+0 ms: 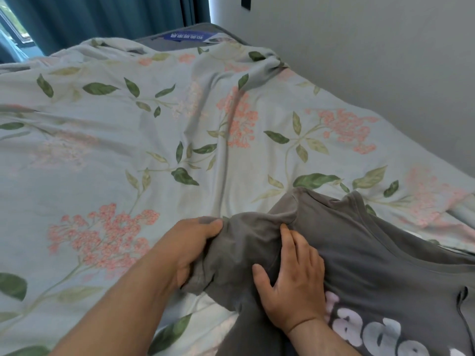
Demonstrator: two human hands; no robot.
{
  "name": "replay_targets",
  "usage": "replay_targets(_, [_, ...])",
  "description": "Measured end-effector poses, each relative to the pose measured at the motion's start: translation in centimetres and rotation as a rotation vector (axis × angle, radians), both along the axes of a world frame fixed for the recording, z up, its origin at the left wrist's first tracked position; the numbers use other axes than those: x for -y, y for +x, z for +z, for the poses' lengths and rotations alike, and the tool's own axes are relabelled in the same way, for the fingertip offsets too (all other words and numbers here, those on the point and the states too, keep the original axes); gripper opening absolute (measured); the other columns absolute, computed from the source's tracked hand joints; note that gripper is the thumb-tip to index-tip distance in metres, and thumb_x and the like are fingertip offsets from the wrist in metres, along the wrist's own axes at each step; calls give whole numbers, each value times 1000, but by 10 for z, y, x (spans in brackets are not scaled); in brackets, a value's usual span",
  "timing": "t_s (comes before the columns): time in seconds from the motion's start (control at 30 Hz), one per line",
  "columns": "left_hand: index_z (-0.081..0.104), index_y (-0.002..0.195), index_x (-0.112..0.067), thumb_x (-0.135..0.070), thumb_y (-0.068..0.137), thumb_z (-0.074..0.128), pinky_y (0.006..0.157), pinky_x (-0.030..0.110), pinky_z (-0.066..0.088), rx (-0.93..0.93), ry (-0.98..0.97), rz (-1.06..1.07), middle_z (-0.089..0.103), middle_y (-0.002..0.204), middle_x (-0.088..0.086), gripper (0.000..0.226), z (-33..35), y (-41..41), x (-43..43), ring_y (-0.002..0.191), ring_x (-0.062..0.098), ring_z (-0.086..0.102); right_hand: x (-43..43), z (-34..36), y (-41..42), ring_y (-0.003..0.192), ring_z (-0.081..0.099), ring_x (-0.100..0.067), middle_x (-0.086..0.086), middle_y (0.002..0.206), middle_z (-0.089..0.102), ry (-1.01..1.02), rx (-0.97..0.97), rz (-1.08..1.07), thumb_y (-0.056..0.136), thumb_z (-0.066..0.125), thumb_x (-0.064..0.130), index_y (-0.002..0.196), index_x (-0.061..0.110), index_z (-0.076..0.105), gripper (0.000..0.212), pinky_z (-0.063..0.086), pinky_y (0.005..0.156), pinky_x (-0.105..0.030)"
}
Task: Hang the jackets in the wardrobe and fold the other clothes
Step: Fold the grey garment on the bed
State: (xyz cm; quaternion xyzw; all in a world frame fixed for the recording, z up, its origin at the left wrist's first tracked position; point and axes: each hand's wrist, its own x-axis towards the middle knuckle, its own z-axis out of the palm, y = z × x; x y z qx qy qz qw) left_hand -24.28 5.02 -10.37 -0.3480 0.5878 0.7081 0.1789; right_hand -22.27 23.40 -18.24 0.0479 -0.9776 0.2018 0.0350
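A floral bedsheet (128, 124) lies rumpled over the bed, with teal curtains (102, 16) beyond its far edge, a grey wall (359, 60) along its right edge and a blue mattress label (191, 35) showing at the far end – nothing lies over the garment but the hands. The grey T-shirt (372, 253) is at the bed's near right corner, print up, stretching towards the wall-side edge; its full length runs out of view. The left hand (190, 250) clutches a bunched fold at the shirt's left end, fingers curled round it. The right hand (295, 281) lies flat on the cloth – fingers spread, pressing.
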Motion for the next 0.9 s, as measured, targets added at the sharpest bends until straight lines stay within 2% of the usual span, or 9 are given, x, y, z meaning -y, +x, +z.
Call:
replay_targets(0.1, [78, 94, -31, -13, 94, 59, 63, 33, 59, -494, -329, 37, 76, 81, 6, 27, 12, 4, -3, 73, 24, 72, -1, -1, 1, 114, 56, -35, -14, 133, 55, -24, -4, 5, 76, 45, 62, 144, 8, 47, 87, 35, 99, -43])
replay_targets(0.17, [75, 103, -41, -9, 93, 54, 48, 19, 46, -679, -348, 118, 75, 93, -9, 40, 17, 3, 9, 53, 10, 57, -3, -4, -1, 114, 55, -35, -15, 134, 55, -26, -16, 5, 77, 45, 61, 142, 6, 49, 86, 31, 97, -41])
replay_targets(0.23, [74, 106, -36, -7, 97, 54, 44, 20, 39, -586, -346, 226, 75, 99, -6, 37, 10, 1, 21, 48, 9, 43, -4, -6, 0, 109, 55, -38, -17, 126, 59, -18, -39, 24, 78, 46, 60, 131, 7, 58, 76, 33, 95, -42])
replay_targets(0.3, [72, 105, -28, -24, 96, 60, 54, 26, 46, -416, -369, 180, 75, 95, -1, 16, 4, 0, 24, 57, 10, 52, -3, -6, 1, 103, 62, -42, -19, 112, 67, -2, -60, 31, 79, 46, 60, 113, 8, 69, 66, 39, 96, -44])
replay_targets(0.37, [70, 102, -21, -48, 87, 58, 67, 31, 51, -284, -245, 55, 75, 95, 4, 33, 2, -2, 14, 71, 11, 62, -2, -7, -1, 107, 65, -45, -23, 113, 70, 9, -33, 3, 79, 45, 61, 112, 6, 73, 70, 36, 101, -44])
replay_targets(0.5, [63, 109, -48, -73, 56, 67, 76, 9, 48, -442, -509, -422, 68, 105, -22, 58, 2, 0, -12, 92, -9, 63, -1, -8, 0, 114, 62, -47, -25, 121, 66, -1, -49, 4, 79, 45, 61, 120, 5, 69, 73, 26, 103, -45])
replay_targets(0.63, [71, 83, -44, -50, 72, 74, 65, 4, 47, -496, -630, -755, 69, 85, -27, 13, 4, -9, -33, 79, -11, 64, -2, -11, 1, 111, 64, -44, -20, 119, 69, -18, -105, 35, 81, 46, 55, 118, 9, 71, 64, 28, 101, -46])
replay_targets(0.73, [69, 73, -24, -27, 86, 69, 58, 9, 45, -477, -692, -664, 67, 70, -14, 13, -5, -17, -30, 65, -4, 60, -1, -12, 0, 103, 66, -45, -23, 110, 70, 8, -121, 19, 78, 47, 57, 111, 4, 73, 67, 31, 98, -46])
replay_targets(0.9, [53, 82, -13, -27, 102, 46, 61, 27, 38, -381, -602, -186, 54, 72, -2, 25, -14, -12, -23, 65, 11, 47, -5, -10, -4, 99, 55, -32, -13, 116, 60, -98, -114, 62, 77, 47, 54, 117, 7, 60, 63, 44, 89, -43])
